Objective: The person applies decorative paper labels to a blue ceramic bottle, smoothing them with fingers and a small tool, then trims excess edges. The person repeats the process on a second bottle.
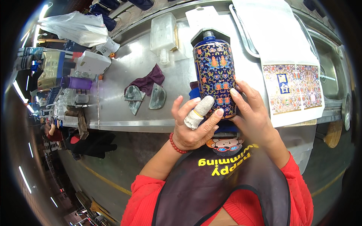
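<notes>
A dark blue glass bottle [215,75] covered in a colourful floral pattern leans over the metal bench, its neck pointing away from me. At its lower left side, my left hand [192,132] grips it, with the thumb against the pattern. One finger of that hand wears a whitish cloth finger cover [201,111] with a yellow band. A red bead bracelet circles the left wrist. My right hand [254,116] holds the bottle's lower right side, fingertips on the surface. Part of the bottle's base is hidden by the hands.
Right of the bottle, printed floral sheets [292,90] hang over the bench edge beside a sink [320,56]. Left lie a purple cloth [154,77] and dark greenish flat scraper-like pieces [156,97]. A clear plastic container [163,34] stands behind; a purple bottle [77,83] is farther left.
</notes>
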Action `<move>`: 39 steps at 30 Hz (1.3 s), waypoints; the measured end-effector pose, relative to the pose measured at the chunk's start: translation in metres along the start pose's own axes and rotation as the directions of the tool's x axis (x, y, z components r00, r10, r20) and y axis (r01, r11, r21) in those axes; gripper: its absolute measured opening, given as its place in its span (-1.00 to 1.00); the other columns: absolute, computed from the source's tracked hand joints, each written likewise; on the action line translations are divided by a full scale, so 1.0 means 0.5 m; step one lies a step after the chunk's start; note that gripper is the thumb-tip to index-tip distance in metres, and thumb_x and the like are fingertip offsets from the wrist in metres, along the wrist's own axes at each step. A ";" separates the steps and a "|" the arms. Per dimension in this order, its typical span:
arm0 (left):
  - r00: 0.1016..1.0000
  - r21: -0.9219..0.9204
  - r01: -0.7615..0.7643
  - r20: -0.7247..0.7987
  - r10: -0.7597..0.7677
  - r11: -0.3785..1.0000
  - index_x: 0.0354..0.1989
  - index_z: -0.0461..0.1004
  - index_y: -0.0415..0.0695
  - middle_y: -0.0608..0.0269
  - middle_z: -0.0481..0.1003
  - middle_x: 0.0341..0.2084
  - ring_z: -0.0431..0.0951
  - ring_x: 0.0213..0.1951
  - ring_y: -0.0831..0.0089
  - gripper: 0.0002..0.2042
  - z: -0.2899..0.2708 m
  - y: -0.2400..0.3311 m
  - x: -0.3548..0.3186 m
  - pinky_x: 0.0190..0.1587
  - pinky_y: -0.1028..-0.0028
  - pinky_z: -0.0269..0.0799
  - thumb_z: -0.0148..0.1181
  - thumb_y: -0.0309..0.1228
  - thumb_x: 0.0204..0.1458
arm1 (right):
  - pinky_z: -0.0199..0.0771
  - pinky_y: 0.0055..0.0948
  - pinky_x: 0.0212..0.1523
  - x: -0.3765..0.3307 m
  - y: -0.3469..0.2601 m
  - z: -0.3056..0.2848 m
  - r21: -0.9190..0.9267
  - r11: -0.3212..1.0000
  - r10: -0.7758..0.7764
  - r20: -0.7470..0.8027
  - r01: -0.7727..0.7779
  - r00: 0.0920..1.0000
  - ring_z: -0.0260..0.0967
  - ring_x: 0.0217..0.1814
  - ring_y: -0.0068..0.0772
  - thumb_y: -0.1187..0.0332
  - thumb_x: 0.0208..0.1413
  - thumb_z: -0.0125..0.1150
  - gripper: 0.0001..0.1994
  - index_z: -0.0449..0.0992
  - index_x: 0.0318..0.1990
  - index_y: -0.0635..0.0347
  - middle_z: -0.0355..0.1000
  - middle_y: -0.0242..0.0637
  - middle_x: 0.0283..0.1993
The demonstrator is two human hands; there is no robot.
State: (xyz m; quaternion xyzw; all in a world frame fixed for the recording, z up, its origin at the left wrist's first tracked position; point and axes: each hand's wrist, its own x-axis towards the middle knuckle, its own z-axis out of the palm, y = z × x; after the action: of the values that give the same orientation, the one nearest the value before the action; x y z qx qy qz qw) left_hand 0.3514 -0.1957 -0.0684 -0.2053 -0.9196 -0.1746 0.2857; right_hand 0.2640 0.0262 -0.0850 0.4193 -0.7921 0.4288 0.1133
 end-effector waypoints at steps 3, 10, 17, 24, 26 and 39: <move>0.999 -0.020 0.026 0.024 -0.025 0.999 0.14 0.62 0.01 0.17 0.52 0.12 0.34 0.20 0.16 -0.57 -0.002 0.000 0.000 0.41 -0.11 -0.02 0.26 -0.12 0.13 | 0.35 -0.03 0.27 -0.001 0.000 0.003 -0.007 1.000 -0.001 -0.007 0.001 1.000 0.27 0.41 0.12 0.57 -0.26 0.42 -0.19 0.40 0.33 0.15 0.20 0.07 0.45; 0.998 0.016 0.026 0.055 -0.027 1.000 0.20 0.56 -0.07 0.09 0.52 0.16 0.34 0.28 0.13 -0.51 0.006 -0.003 -0.001 0.42 -0.15 -0.06 0.22 -0.07 0.17 | 0.36 -0.06 0.25 -0.003 0.006 0.009 -0.023 1.000 -0.022 -0.021 0.021 1.000 0.27 0.41 0.09 0.57 -0.25 0.43 -0.23 0.48 0.29 0.07 0.22 0.06 0.44; 0.999 0.003 0.009 0.047 -0.009 1.000 0.18 0.58 -0.06 0.09 0.54 0.14 0.36 0.27 0.12 -0.54 0.005 -0.004 -0.005 0.43 -0.12 -0.05 0.21 -0.09 0.18 | 0.38 -0.06 0.23 -0.001 0.005 0.011 -0.053 0.998 -0.032 -0.023 0.031 0.999 0.28 0.40 0.08 0.56 -0.24 0.44 -0.24 0.49 0.28 0.06 0.21 0.07 0.44; 0.991 -0.080 0.127 -0.025 -0.130 0.989 0.34 0.34 -0.22 -0.17 0.31 0.31 0.32 0.25 -0.10 -0.25 0.023 -0.008 0.011 0.37 -0.10 0.00 0.29 0.07 0.10 | 0.41 -0.07 0.25 0.003 -0.002 0.005 -0.012 1.000 -0.005 -0.021 0.005 1.000 0.30 0.37 0.10 0.59 -0.23 0.46 -0.22 0.44 0.31 0.11 0.20 0.06 0.43; 0.974 -0.180 0.222 0.001 -0.226 0.958 0.36 0.24 -0.27 -0.21 0.27 0.30 0.32 0.23 -0.11 -0.18 0.029 -0.003 0.015 0.36 -0.07 0.03 0.32 0.08 0.09 | 0.46 -0.08 0.30 0.004 -0.006 0.001 0.005 1.000 0.028 -0.007 -0.028 1.000 0.30 0.37 0.13 0.66 -0.23 0.50 -0.22 0.43 0.29 0.18 0.20 0.06 0.43; 0.911 -0.352 0.383 -0.010 -0.412 0.854 0.06 0.35 -0.22 -0.22 0.36 0.14 0.31 0.19 -0.05 -0.53 0.019 0.011 0.034 0.30 0.04 0.10 0.37 -0.19 0.13 | 0.46 -0.09 0.30 0.007 -0.012 -0.009 0.005 0.999 0.042 0.032 -0.043 0.999 0.30 0.38 0.11 0.65 -0.24 0.50 -0.20 0.40 0.31 0.20 0.18 0.06 0.44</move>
State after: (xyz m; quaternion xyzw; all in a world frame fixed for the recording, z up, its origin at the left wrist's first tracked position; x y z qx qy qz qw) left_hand 0.3369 -0.1824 -0.0645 -0.0497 -0.8844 -0.3958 0.2423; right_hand 0.2655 0.0262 -0.0768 0.4094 -0.8014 0.4265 0.0906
